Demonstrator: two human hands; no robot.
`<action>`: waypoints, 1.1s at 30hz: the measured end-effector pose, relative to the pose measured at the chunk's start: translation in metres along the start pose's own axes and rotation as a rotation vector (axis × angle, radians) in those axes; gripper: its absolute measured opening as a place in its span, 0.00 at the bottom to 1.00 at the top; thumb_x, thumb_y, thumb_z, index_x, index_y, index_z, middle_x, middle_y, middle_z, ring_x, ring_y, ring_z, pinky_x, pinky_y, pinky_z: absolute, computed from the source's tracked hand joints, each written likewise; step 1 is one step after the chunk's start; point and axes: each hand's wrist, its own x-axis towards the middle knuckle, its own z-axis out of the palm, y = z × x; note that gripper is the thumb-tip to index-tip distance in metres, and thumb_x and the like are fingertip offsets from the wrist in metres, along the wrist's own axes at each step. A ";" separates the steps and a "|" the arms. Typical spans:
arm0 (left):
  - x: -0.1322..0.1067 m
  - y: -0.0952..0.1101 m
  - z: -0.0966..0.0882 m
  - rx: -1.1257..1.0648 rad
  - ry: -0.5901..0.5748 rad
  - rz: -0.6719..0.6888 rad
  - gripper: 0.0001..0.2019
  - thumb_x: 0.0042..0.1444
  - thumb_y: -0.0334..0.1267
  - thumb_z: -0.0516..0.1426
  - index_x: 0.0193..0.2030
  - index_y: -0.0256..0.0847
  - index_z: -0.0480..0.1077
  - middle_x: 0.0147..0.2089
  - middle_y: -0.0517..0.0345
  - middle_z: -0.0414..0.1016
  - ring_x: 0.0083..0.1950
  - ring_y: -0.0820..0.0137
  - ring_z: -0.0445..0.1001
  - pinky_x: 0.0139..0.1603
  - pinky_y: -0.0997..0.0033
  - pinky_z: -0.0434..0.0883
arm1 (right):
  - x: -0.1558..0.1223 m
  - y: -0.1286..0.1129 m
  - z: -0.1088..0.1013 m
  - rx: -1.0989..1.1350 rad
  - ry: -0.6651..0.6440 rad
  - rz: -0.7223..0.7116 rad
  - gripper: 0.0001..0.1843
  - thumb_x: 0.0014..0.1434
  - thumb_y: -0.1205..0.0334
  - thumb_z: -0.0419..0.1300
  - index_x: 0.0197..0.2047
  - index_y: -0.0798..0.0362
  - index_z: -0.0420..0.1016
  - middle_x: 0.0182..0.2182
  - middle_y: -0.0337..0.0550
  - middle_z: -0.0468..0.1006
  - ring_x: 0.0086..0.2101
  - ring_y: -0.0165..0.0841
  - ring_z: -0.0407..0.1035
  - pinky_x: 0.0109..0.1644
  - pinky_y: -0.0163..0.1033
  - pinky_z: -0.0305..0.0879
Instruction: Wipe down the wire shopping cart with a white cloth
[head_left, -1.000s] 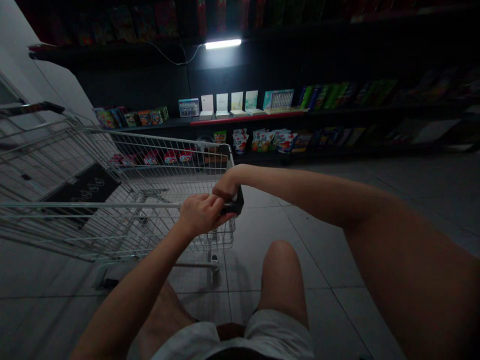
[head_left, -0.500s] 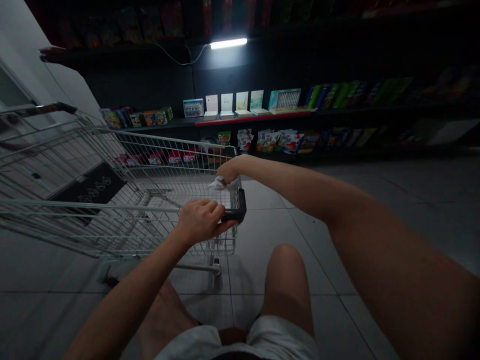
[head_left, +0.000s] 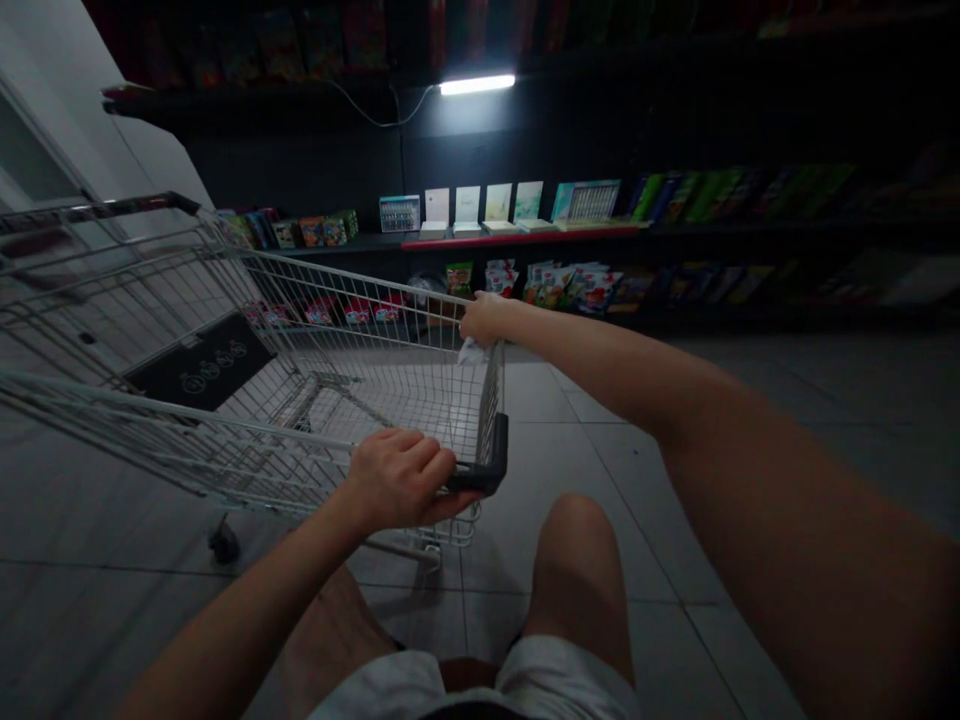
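A metal wire shopping cart [head_left: 375,395] stands in front of me, its narrow end toward me. My left hand [head_left: 401,478] is wrapped round the near top rim, beside the black plastic corner piece [head_left: 491,465]. At the far corner of the same end, my right hand [head_left: 484,318] is closed on a crumpled white cloth [head_left: 471,352] and rests against the top rim. Part of the cloth hangs below the fingers inside the basket. The right fingertips are partly hidden behind the hand.
Beyond the cart runs a dark shelf unit [head_left: 517,238] with upright boxes and books, lit by a tube lamp [head_left: 478,85]. Snack bags [head_left: 574,287] stand on the lower shelf. A black panel [head_left: 202,362] is fixed inside the cart. Grey floor tiles [head_left: 570,450] lie beneath; my knee [head_left: 577,540] is close by.
My right hand has moved with the cloth from the cart's end rim up to its far top corner. The cart's near end sits lower in view, my left hand still on it.
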 end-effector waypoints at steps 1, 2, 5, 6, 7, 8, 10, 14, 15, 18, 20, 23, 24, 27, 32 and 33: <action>-0.001 -0.001 -0.001 0.004 0.006 0.005 0.21 0.56 0.54 0.57 0.22 0.42 0.62 0.19 0.65 0.64 0.22 0.74 0.62 0.25 0.69 0.55 | -0.004 -0.003 0.001 0.011 -0.026 -0.018 0.17 0.53 0.68 0.62 0.48 0.54 0.79 0.49 0.50 0.79 0.52 0.44 0.72 0.57 0.52 0.63; -0.003 -0.003 -0.001 0.010 0.010 0.011 0.21 0.56 0.55 0.57 0.22 0.42 0.62 0.19 0.65 0.64 0.22 0.74 0.62 0.25 0.69 0.55 | -0.008 -0.006 0.002 0.040 -0.042 -0.032 0.18 0.53 0.66 0.62 0.48 0.55 0.79 0.49 0.51 0.79 0.51 0.44 0.72 0.56 0.50 0.64; -0.009 -0.010 -0.001 0.022 0.009 0.027 0.23 0.56 0.58 0.56 0.22 0.42 0.62 0.19 0.65 0.63 0.22 0.74 0.62 0.25 0.69 0.54 | -0.017 -0.017 0.002 0.229 -0.042 -0.048 0.18 0.50 0.60 0.65 0.43 0.61 0.81 0.44 0.55 0.81 0.47 0.44 0.74 0.51 0.45 0.65; -0.012 -0.013 -0.001 0.020 0.004 0.033 0.23 0.55 0.58 0.56 0.22 0.42 0.62 0.19 0.65 0.63 0.22 0.74 0.62 0.26 0.69 0.55 | -0.020 -0.021 0.001 0.304 -0.032 -0.051 0.18 0.49 0.58 0.66 0.40 0.62 0.82 0.41 0.54 0.81 0.46 0.43 0.74 0.50 0.43 0.65; -0.014 -0.017 -0.001 0.017 -0.002 0.037 0.23 0.55 0.58 0.56 0.22 0.42 0.62 0.19 0.64 0.63 0.22 0.74 0.61 0.26 0.69 0.55 | -0.023 -0.024 0.000 0.367 -0.023 -0.054 0.18 0.49 0.56 0.66 0.38 0.63 0.82 0.39 0.54 0.82 0.44 0.41 0.74 0.49 0.42 0.65; -0.016 -0.020 -0.002 0.013 -0.009 0.042 0.23 0.55 0.58 0.56 0.22 0.42 0.62 0.19 0.65 0.63 0.22 0.74 0.61 0.26 0.69 0.55 | -0.025 -0.026 -0.002 0.412 -0.017 -0.058 0.19 0.49 0.54 0.66 0.36 0.64 0.82 0.37 0.53 0.82 0.42 0.40 0.74 0.48 0.41 0.65; -0.020 -0.027 -0.003 -0.003 -0.021 0.046 0.23 0.55 0.58 0.57 0.22 0.41 0.62 0.19 0.64 0.63 0.22 0.75 0.61 0.25 0.69 0.54 | -0.030 -0.030 -0.006 0.445 -0.003 -0.073 0.22 0.50 0.50 0.66 0.35 0.63 0.82 0.33 0.51 0.81 0.38 0.37 0.73 0.45 0.40 0.65; -0.031 -0.044 -0.009 -0.081 -0.077 0.026 0.23 0.58 0.58 0.54 0.21 0.41 0.62 0.18 0.63 0.63 0.22 0.74 0.62 0.26 0.69 0.55 | -0.042 -0.040 -0.016 0.650 0.120 -0.107 0.26 0.56 0.41 0.60 0.31 0.60 0.81 0.27 0.48 0.78 0.31 0.33 0.70 0.39 0.38 0.62; -0.034 -0.050 -0.011 -0.114 -0.108 0.012 0.24 0.59 0.58 0.52 0.21 0.41 0.61 0.18 0.62 0.63 0.22 0.74 0.62 0.26 0.69 0.55 | -0.046 -0.044 -0.019 0.743 0.166 -0.104 0.28 0.59 0.40 0.56 0.28 0.59 0.80 0.25 0.47 0.76 0.29 0.32 0.68 0.37 0.38 0.62; -0.039 -0.068 -0.022 -0.227 -0.270 -0.078 0.28 0.60 0.62 0.46 0.22 0.41 0.62 0.19 0.61 0.65 0.22 0.73 0.62 0.27 0.70 0.55 | -0.065 -0.070 -0.026 0.944 0.338 -0.197 0.26 0.62 0.45 0.54 0.26 0.58 0.77 0.21 0.40 0.71 0.25 0.27 0.63 0.33 0.35 0.59; -0.036 -0.076 -0.030 -0.274 -0.431 -0.190 0.31 0.58 0.67 0.44 0.24 0.40 0.65 0.21 0.59 0.67 0.23 0.73 0.65 0.26 0.70 0.54 | -0.081 -0.094 -0.028 1.014 0.563 -0.355 0.17 0.60 0.51 0.58 0.31 0.57 0.77 0.23 0.37 0.72 0.27 0.26 0.64 0.35 0.33 0.60; -0.021 -0.077 -0.036 -0.286 -0.667 -0.322 0.33 0.53 0.71 0.46 0.32 0.40 0.71 0.26 0.57 0.73 0.27 0.69 0.70 0.27 0.71 0.54 | -0.103 -0.132 -0.023 1.004 1.039 -0.350 0.12 0.58 0.58 0.60 0.42 0.54 0.77 0.37 0.42 0.77 0.38 0.30 0.69 0.44 0.36 0.66; -0.014 -0.073 -0.036 -0.281 -0.739 -0.336 0.33 0.53 0.71 0.47 0.33 0.40 0.72 0.28 0.56 0.75 0.28 0.68 0.71 0.27 0.71 0.54 | -0.107 -0.143 -0.017 0.950 1.171 -0.280 0.13 0.58 0.59 0.59 0.45 0.53 0.77 0.42 0.46 0.77 0.43 0.32 0.69 0.48 0.39 0.67; 0.001 -0.061 -0.031 -0.241 -0.914 -0.361 0.32 0.52 0.71 0.49 0.31 0.40 0.71 0.27 0.55 0.74 0.26 0.68 0.69 0.26 0.70 0.53 | -0.104 -0.167 0.008 0.756 1.378 -0.099 0.17 0.59 0.58 0.59 0.51 0.51 0.77 0.53 0.50 0.74 0.52 0.39 0.66 0.57 0.47 0.65; 0.005 -0.062 -0.019 -0.303 -0.896 -0.444 0.26 0.54 0.64 0.53 0.36 0.39 0.72 0.28 0.57 0.74 0.27 0.70 0.69 0.29 0.71 0.56 | -0.069 -0.177 0.047 0.723 1.427 0.006 0.23 0.60 0.46 0.59 0.55 0.46 0.75 0.59 0.46 0.70 0.64 0.46 0.56 0.70 0.62 0.48; 0.004 -0.066 -0.017 -0.339 -0.894 -0.459 0.25 0.54 0.63 0.54 0.35 0.39 0.72 0.27 0.58 0.74 0.27 0.71 0.69 0.29 0.72 0.57 | -0.062 -0.177 0.050 0.755 1.429 -0.001 0.21 0.61 0.47 0.58 0.55 0.46 0.74 0.60 0.46 0.70 0.66 0.45 0.55 0.71 0.62 0.47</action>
